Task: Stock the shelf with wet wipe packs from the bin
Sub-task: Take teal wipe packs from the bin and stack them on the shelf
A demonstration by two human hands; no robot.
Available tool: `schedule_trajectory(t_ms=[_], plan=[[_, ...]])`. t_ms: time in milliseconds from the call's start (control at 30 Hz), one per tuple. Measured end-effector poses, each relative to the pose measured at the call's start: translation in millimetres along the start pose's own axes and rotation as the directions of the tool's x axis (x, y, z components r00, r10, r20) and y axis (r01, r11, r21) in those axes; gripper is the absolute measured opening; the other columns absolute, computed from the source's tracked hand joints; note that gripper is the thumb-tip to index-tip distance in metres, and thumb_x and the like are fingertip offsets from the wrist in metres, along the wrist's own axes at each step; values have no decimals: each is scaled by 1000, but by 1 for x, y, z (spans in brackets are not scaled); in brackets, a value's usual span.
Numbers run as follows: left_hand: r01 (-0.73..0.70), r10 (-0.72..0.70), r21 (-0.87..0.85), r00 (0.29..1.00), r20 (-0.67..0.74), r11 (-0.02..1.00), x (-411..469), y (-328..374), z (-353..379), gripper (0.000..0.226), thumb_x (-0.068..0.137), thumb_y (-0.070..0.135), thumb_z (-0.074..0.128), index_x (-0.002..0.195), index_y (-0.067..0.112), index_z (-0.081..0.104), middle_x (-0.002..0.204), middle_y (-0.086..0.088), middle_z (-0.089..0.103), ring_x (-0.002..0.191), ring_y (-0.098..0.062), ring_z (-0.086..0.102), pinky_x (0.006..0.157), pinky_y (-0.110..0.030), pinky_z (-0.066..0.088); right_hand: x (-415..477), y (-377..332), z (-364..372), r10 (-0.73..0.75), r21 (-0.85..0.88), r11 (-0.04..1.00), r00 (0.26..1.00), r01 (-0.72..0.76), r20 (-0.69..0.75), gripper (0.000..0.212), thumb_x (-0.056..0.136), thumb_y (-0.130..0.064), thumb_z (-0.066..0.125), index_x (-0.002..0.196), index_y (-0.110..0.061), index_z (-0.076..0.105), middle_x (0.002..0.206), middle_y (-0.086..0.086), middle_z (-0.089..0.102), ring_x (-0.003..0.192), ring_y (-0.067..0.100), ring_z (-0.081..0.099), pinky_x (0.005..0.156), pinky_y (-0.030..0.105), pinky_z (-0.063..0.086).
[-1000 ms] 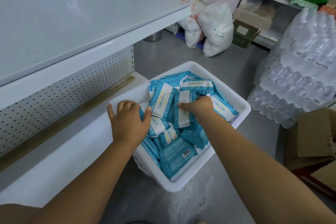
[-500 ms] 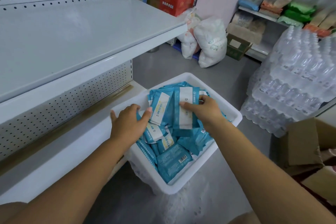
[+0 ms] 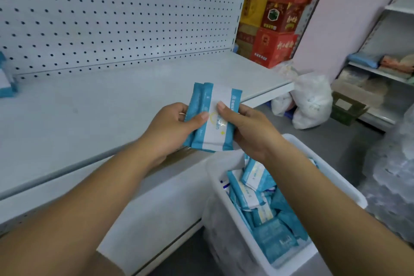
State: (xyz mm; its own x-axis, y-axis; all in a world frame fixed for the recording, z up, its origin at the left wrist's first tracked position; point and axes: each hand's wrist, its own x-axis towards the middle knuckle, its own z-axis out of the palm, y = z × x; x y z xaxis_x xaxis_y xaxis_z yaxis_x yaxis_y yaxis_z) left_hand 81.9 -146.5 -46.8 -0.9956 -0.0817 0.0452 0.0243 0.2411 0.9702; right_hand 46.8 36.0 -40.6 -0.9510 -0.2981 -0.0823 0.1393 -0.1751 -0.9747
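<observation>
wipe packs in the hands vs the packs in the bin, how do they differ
The held packs are squared into a neat stack, gripped by the left hand and right hand; the bin packs lie loose at mixed angles. The held packs are up over the shelf edge; the bin packs sit low inside the white bin. Both are blue with a white panel.

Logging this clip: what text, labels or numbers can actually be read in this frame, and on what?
"10": on the white label of the wet wipe packs gripped by the left hand and right hand; the rest of that print is blurred.
Red cartons: large characters, too blurred to read.
Loose packs in the bin: print and a barcode, too small to read.
</observation>
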Motion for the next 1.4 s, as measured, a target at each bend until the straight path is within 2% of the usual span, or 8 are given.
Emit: schedule_trajectory(t_ms=[300, 433, 567, 733, 900, 1100, 1233, 1400], plan=[[-29, 12, -41, 928, -374, 999, -28, -24, -164, 34, 88, 36, 74, 103, 7, 67, 92, -3, 75, 80, -10, 71, 64, -18, 54, 35, 19, 149, 43, -126, 992, 954, -6, 297, 27, 89, -20, 72, 111, -5, 65, 111, 12, 74, 101, 23, 72, 92, 33, 58], [-78, -13, -169, 876, -482, 982, -33, -37, -220, 30, 89, 35, 74, 107, 11, 70, 102, -2, 77, 97, -20, 73, 87, -37, 58, 53, 30, 211, -72, -162, 979, 950, 127, 304, 24, 83, -3, 77, 105, -3, 67, 96, 13, 75, 85, 20, 73, 83, 30, 60], [-154, -25, -291, 848, -529, 944, -29, -44, -262, 32, 90, 24, 73, 118, 9, 66, 111, -5, 75, 105, -23, 72, 93, -44, 56, 75, 31, 257, -110, -123, 981, 952, 150, 285, 25, 84, 1, 75, 107, 5, 65, 85, 9, 73, 75, 16, 72, 74, 25, 61], [-224, -75, -430, 814, -577, 875, -23, -66, -298, 43, 88, 13, 74, 127, 10, 56, 118, -7, 73, 109, -26, 70, 93, -46, 56, 103, 41, 296, -65, -114, 987, 937, 110, 342, 24, 87, -4, 73, 110, 2, 66, 99, 16, 74, 84, 17, 71, 77, 26, 59], [-348, -46, -374, 676, -735, 859, -17, -73, -321, 41, 83, 13, 80, 117, 17, 57, 115, -3, 73, 107, -21, 71, 95, -50, 56, 125, 43, 345, 22, -137, 990, 889, 46, 457, 29, 90, -20, 74, 115, -6, 66, 104, 7, 73, 91, 20, 71, 84, 33, 61], [-482, -16, -255, 446, -895, 838, -29, -74, -346, 50, 82, 18, 82, 126, 18, 59, 118, 4, 72, 108, -12, 70, 94, -43, 57, 145, 33, 402, -53, -104, 986, 841, 128, 539, 26, 91, -11, 72, 115, -3, 65, 105, 8, 74, 87, 18, 73, 77, 31, 62], [-470, -22, -147, 260, -965, 870, -29, -77, -351, 37, 85, 22, 80, 116, 23, 60, 115, 6, 71, 105, -9, 69, 95, -40, 57, 156, 36, 410, -118, -29, 988, 853, 154, 508, 25, 91, -12, 72, 114, -6, 65, 110, 13, 74, 96, 27, 73, 84, 45, 61], [-431, -22, -64, 102, -995, 900, -26, -80, -354, 29, 89, 26, 75, 105, 37, 54, 108, 17, 65, 100, 1, 65, 91, -30, 55, 169, 53, 395, -248, -14, 962, 891, 274, 380, 20, 89, -18, 75, 108, -16, 68, 105, 1, 76, 97, 20, 73, 84, 41, 61]])
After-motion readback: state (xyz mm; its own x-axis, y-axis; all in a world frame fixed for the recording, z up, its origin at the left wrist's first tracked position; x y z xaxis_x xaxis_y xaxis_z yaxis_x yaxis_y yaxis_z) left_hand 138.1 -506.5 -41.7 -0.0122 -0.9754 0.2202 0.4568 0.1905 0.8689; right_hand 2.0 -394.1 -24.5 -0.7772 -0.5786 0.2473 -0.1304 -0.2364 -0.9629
